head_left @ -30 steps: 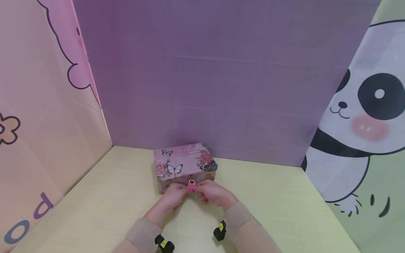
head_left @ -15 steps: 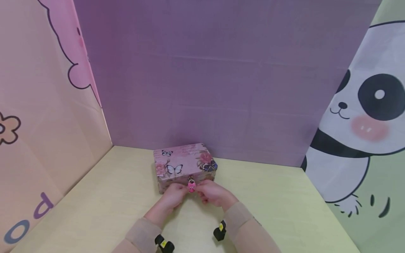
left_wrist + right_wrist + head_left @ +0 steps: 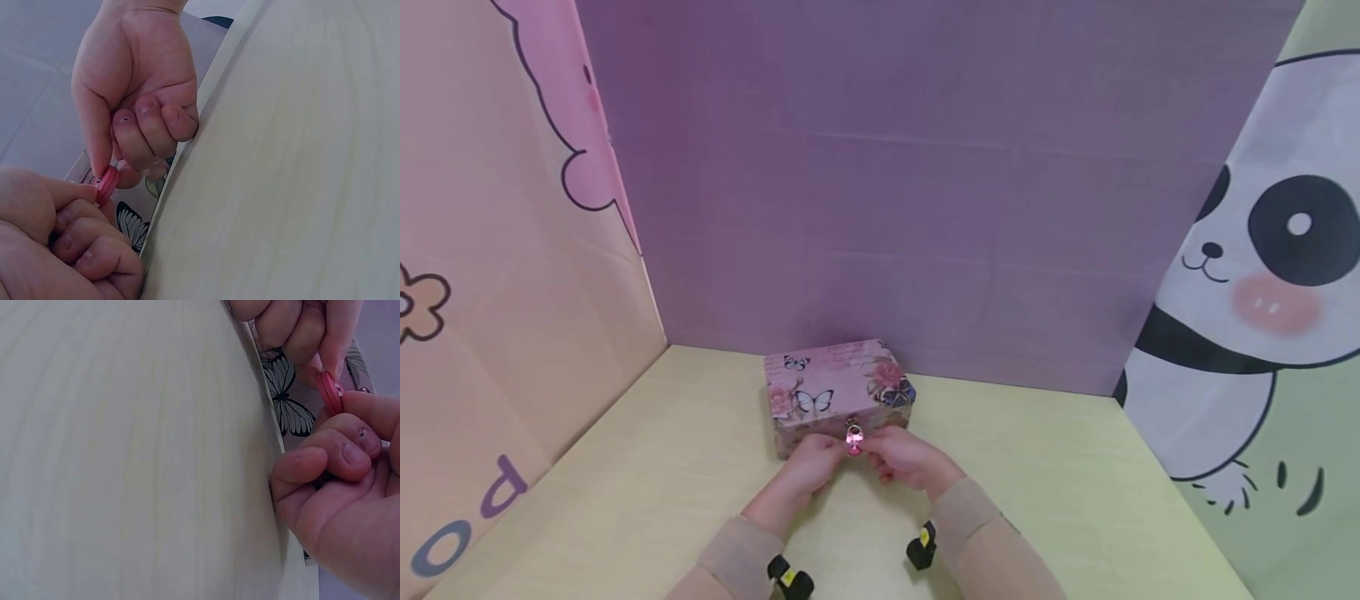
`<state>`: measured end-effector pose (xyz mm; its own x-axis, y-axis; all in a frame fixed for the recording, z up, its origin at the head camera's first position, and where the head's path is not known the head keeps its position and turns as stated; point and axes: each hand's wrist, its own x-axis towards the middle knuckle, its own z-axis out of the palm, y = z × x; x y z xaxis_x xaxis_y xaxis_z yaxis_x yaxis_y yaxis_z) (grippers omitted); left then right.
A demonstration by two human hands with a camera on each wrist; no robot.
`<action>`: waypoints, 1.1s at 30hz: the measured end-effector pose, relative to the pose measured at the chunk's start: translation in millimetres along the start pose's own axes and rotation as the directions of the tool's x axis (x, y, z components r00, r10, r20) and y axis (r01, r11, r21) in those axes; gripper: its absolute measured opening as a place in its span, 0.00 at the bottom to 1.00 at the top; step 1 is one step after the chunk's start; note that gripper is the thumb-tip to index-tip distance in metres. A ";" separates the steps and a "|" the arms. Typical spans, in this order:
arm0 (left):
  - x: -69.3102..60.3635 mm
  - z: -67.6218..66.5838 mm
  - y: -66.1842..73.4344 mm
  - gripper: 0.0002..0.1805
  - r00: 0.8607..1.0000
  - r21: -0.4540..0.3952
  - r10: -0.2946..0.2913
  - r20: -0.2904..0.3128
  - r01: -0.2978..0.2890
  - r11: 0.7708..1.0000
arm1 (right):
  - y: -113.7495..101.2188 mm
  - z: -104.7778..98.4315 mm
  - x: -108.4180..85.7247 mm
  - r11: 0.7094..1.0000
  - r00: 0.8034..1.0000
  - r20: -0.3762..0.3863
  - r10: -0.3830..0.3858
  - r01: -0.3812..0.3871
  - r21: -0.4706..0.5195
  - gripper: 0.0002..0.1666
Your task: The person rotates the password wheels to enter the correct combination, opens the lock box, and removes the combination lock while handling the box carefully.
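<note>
A pink padlock [image 3: 853,442] hangs by its metal shackle at the front of a butterfly-and-rose printed box [image 3: 831,379]. My left hand [image 3: 812,463] pinches the padlock from the left, between thumb and finger. From the other side my right hand [image 3: 913,458] pinches it too. Both wrist views show the padlock's pink edge [image 3: 107,186] between the fingertips, with the remaining fingers of each hand curled into the palm. The box is closed, its lower front partly hidden behind the hands.
The pale wooden table [image 3: 1060,483] spreads around the box. A purple cloth backdrop [image 3: 880,208] rises close behind it. Printed side panels stand at left and right, the right one showing a panda [image 3: 1217,417].
The padlock has tipped slightly, and its front now shines with a bright, pale glare. Both hands and the box stay where they were.
</note>
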<state>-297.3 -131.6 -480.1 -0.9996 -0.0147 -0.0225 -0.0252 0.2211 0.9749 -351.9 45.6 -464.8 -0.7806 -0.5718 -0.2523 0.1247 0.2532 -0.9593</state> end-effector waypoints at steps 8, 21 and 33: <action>-1.1 -0.4 0.8 0.14 1.000 -0.011 -0.001 0.009 0.002 1.000 | -1.3 -5.6 0.1 0.997 0.999 -0.017 0.043 -0.042 0.059 0.13; -2.4 -2.6 2.0 0.13 0.999 -0.030 -0.040 0.018 0.041 0.999 | 1.2 -26.1 -10.4 0.995 0.997 -0.037 0.070 -0.067 0.072 0.26; -3.5 -3.5 2.4 0.14 0.998 -0.032 -0.059 0.037 0.060 0.998 | 5.1 -36.5 -12.3 0.995 0.996 -0.057 0.072 -0.068 0.075 0.27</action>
<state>-293.8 -134.4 -476.9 -0.9961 0.0082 -0.0880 -0.0849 0.1886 0.9784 -364.0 82.4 -462.0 -0.8030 -0.5069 -0.3134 0.2230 0.2320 -0.9468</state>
